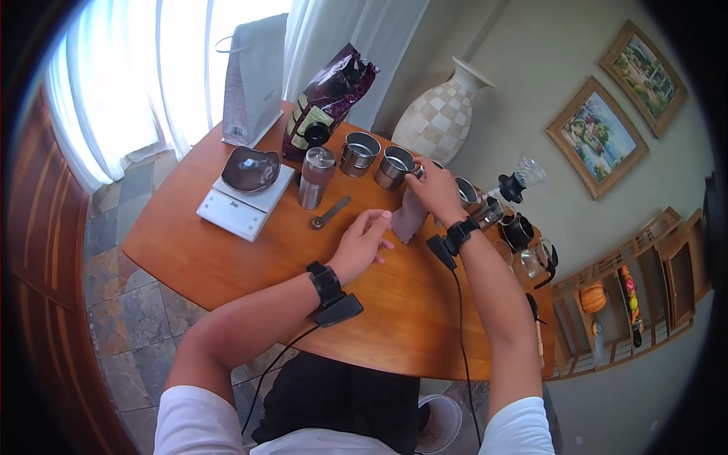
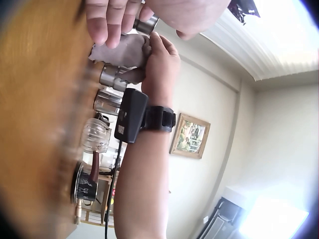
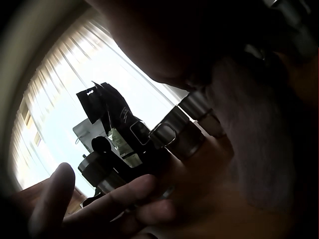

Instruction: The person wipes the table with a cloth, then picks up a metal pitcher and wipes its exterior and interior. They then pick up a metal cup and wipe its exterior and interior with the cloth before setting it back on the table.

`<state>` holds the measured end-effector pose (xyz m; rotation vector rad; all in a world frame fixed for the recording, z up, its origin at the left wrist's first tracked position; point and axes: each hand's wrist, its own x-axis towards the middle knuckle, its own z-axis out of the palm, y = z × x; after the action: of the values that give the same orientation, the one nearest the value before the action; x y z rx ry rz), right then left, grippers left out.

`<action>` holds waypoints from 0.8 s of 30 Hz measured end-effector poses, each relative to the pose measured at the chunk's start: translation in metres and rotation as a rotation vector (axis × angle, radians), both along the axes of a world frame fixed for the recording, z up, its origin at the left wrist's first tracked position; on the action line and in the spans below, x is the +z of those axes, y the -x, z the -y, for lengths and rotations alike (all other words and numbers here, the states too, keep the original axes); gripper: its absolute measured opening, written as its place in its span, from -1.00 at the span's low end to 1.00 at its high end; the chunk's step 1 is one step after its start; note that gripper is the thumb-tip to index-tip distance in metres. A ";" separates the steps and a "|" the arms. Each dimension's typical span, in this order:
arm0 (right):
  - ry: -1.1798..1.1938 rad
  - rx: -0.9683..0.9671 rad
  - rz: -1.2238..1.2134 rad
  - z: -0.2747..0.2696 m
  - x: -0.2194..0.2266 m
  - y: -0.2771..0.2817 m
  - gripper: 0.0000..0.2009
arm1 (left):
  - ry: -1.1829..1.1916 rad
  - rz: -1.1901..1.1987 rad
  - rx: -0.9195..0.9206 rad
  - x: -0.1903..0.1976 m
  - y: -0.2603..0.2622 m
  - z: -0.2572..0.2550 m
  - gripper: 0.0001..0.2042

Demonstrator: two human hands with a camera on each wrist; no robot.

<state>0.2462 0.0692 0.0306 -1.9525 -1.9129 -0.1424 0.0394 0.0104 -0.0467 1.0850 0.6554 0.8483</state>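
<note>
My right hand (image 1: pixel 438 193) grips a grey cloth (image 1: pixel 409 218), which hangs below the fingers over the tabletop. Its fingertips are right at the rim and handle side of a metal cup (image 1: pixel 392 173). A similar metal cup (image 1: pixel 360 154) stands to the left, and a third cup (image 1: pixel 465 191) is partly hidden behind the right hand. In the right wrist view, the cloth (image 3: pixel 254 134) fills the dark right side. Just left of the cloth, my left hand (image 1: pixel 362 249) hovers above the wooden table with loosely extended fingers, holding nothing. A small metal scoop (image 1: pixel 331 212) lies beyond it.
On the left are a white scale (image 1: pixel 236 216) bearing a dark bowl (image 1: pixel 250 168), a metal grinder (image 1: pixel 316 182) and a purple coffee bag (image 1: pixel 334 98). A checkered vase (image 1: pixel 436 114) stands behind the cups. Glassware, including a carafe (image 1: pixel 535 259), lines the right edge.
</note>
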 end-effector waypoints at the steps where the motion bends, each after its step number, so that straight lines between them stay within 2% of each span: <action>1: -0.004 0.006 -0.006 -0.005 -0.006 0.001 -0.58 | -0.004 -0.006 0.006 0.001 0.002 -0.002 -0.50; 6: 0.044 0.053 0.018 -0.017 -0.028 -0.002 -0.68 | -0.010 0.082 0.045 -0.003 0.006 -0.006 -0.51; 9: 0.016 0.112 -0.103 0.022 -0.017 0.005 -0.71 | -0.042 0.068 0.082 -0.008 0.005 -0.010 -0.51; 10: -0.095 0.217 -0.116 0.037 -0.021 0.003 -0.79 | -0.035 0.069 0.082 -0.009 0.004 -0.010 -0.51; 11: -0.086 0.220 -0.116 0.055 -0.022 0.002 -0.79 | -0.014 0.092 0.133 -0.009 0.002 -0.010 -0.51; 13: -0.309 0.444 0.040 0.090 -0.018 0.004 -0.82 | 0.006 0.109 0.186 -0.008 0.003 -0.013 -0.51; 16: -0.368 0.545 0.133 0.134 -0.012 0.014 -0.78 | 0.074 0.133 0.141 -0.006 0.004 -0.016 -0.50; 18: -0.341 0.564 0.092 0.150 -0.017 0.018 -0.75 | 0.043 0.143 -0.155 -0.008 0.007 -0.017 -0.43; 19: -0.322 0.598 0.055 0.155 -0.020 0.021 -0.71 | 0.045 0.137 -0.163 -0.007 0.007 -0.013 -0.43; 21: -0.308 0.590 0.003 0.160 -0.028 0.021 -0.73 | 0.107 0.153 -0.309 -0.001 0.009 -0.007 -0.40; 24: -0.346 0.591 -0.156 0.163 -0.042 0.019 -0.64 | 0.090 0.169 -0.297 0.004 0.008 -0.002 -0.41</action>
<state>0.2274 -0.0942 -0.0117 -1.0961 -2.1026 -0.1344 0.0315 0.0124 -0.0424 0.9874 0.3758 0.6381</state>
